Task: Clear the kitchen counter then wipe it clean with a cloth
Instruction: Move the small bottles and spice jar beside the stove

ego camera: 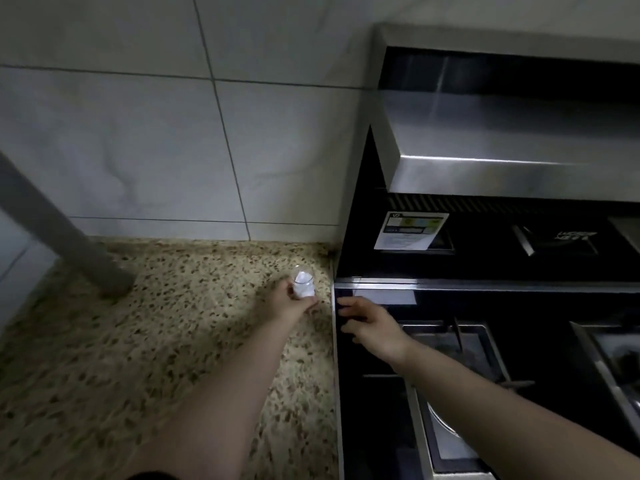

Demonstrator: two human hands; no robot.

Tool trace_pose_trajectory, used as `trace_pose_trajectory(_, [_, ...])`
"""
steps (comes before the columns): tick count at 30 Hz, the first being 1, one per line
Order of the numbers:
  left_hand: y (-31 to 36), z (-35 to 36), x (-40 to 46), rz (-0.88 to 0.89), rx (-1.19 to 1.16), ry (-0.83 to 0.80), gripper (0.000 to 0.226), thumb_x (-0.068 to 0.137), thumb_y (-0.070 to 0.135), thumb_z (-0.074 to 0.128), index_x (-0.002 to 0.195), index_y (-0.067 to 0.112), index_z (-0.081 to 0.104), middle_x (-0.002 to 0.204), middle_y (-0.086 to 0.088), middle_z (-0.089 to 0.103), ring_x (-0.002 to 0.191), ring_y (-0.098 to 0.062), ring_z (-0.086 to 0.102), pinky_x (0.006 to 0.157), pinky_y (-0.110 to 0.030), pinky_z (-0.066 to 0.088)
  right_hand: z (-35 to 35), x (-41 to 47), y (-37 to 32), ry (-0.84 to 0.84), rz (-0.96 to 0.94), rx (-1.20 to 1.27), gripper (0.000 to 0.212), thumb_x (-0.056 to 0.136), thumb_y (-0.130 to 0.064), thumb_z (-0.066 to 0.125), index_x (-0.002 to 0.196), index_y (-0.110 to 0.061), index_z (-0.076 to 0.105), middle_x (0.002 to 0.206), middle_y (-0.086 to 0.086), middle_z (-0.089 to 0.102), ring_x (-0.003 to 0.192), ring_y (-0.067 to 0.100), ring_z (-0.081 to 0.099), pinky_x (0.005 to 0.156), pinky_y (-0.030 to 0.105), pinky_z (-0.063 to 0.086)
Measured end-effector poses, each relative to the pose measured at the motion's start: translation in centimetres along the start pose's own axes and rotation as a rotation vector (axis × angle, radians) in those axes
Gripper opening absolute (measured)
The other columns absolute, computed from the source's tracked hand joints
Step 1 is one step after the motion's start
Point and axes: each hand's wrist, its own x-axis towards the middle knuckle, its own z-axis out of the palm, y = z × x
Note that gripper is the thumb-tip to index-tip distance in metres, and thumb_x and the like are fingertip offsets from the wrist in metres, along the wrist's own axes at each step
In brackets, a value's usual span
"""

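Hands: two. Left hand (289,299) grip holds one clear glass (304,282) above counter (156,323); right hand (372,325) grip slack.

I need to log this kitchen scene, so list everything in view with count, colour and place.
Glass: one, clear with something white inside, over the counter's right edge.
Counter: one, speckled beige stone, left half.
Stove: one, black with steel trim, right.
Range hood: one, steel, upper right.
Label: one, white, on the stove's back panel.
Wall tiles: several, pale grey, behind the counter.
Grey post: one, slanting, far left.
Left hand: grips the glass.
Right hand: over the stove's left edge, holding nothing.
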Motion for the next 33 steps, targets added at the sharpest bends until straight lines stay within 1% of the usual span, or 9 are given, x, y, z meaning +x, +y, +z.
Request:
trace_pose_trajectory(3, [0.4,1.8,2.3,0.017,-0.003,0.011,0.048,0.073,0.001,0.081,0.117,0.005,0.064,0.112,-0.014,0.071,0.104,-0.030,0.067,0.095,-0.043,0.054,-1.2,0.2,1.5,0.046,0.043,-0.010,0.040,0.089,-0.006,0.060,0.115,-0.037,0.062,0.114,-0.010,0.066,0.099,0.007,0.063,0.081,0.022,0.052])
trace_pose_trajectory(5, [0.7,2.8,3.6,0.051,0.019,0.030,0.046,0.075,0.006,0.081,0.117,0.007,0.065,0.111,-0.010,0.071,0.101,-0.025,0.066,0.090,-0.031,0.053,-1.7,0.2,2.5,0.055,0.056,-0.011,0.041,0.091,-0.007,0.059,0.119,-0.036,0.060,0.116,-0.011,0.064,0.096,0.003,0.062,0.073,0.014,0.047])
trace_pose_trajectory(7, [1.0,3.4,4.5,0.080,0.086,0.065,0.039,0.077,0.015,0.080,0.112,0.013,0.067,0.100,0.000,0.070,0.087,-0.015,0.061,0.063,-0.011,0.042,-2.1,0.0,3.2,0.072,0.072,0.007,0.041,0.091,-0.005,0.059,0.118,-0.036,0.060,0.116,-0.010,0.065,0.095,0.003,0.061,0.072,0.013,0.045])
trace_pose_trajectory(9, [1.3,3.9,5.3,0.092,0.133,0.076,0.034,0.078,0.021,0.079,0.109,0.016,0.067,0.091,0.005,0.065,0.078,-0.011,0.055,0.050,-0.009,0.031,-2.3,-0.1,3.8,0.085,0.083,0.024,0.041,0.091,-0.004,0.059,0.117,-0.036,0.060,0.117,-0.008,0.065,0.099,0.007,0.062,0.076,0.015,0.046])
trace_pose_trajectory(16, [2.5,5.6,7.4,0.052,0.105,0.037,0.057,0.075,0.012,0.082,0.127,0.011,0.060,0.120,-0.008,0.068,0.111,-0.027,0.064,0.088,-0.029,0.047,-2.8,-1.4,5.4,0.094,0.107,0.059,0.042,0.090,-0.006,0.060,0.116,-0.039,0.060,0.115,-0.010,0.067,0.107,0.014,0.065,0.080,0.018,0.050])
trace_pose_trajectory(21, [2.2,5.0,4.8,0.024,0.043,0.150,0.060,0.075,0.003,0.081,0.129,0.002,0.055,0.117,-0.010,0.060,0.111,-0.024,0.058,0.090,-0.033,0.049,-3.6,-2.8,5.5,0.104,0.102,0.108,0.042,0.089,-0.003,0.060,0.120,-0.032,0.061,0.115,-0.007,0.066,0.111,0.019,0.064,0.079,0.019,0.047])
trace_pose_trajectory(24, [1.7,4.9,0.9,0.053,0.119,0.203,0.020,0.081,0.002,0.075,0.094,-0.001,0.061,0.092,-0.015,0.062,0.089,-0.022,0.057,0.078,-0.029,0.045,-4.9,-4.2,5.0,0.151,0.068,0.133,0.040,0.088,0.000,0.062,0.121,-0.023,0.063,0.108,-0.003,0.066,0.104,0.016,0.062,0.088,0.024,0.048])
trace_pose_trajectory(28, [1.3,7.3,-5.1,0.110,0.138,-0.019,0.013,0.086,0.003,0.070,0.083,0.003,0.058,0.080,-0.013,0.064,0.082,-0.035,0.064,0.063,-0.028,0.039,-8.2,-6.6,4.0,0.272,0.012,0.203,0.038,0.086,0.007,0.064,0.121,-0.007,0.064,0.096,0.001,0.059,0.094,0.015,0.057,0.093,0.026,0.048])
trace_pose_trajectory(33, [4.7,14.2,-11.7,0.211,0.176,-0.225,0.014,0.084,0.013,0.076,0.079,0.013,0.063,0.076,-0.009,0.067,0.073,-0.031,0.065,0.076,-0.036,0.051,-15.4,-12.1,5.6,0.476,-0.003,0.152,0.033,0.080,-0.002,0.073,0.111,-0.013,0.072,0.085,-0.011,0.063,0.076,0.003,0.059,0.075,0.010,0.049])
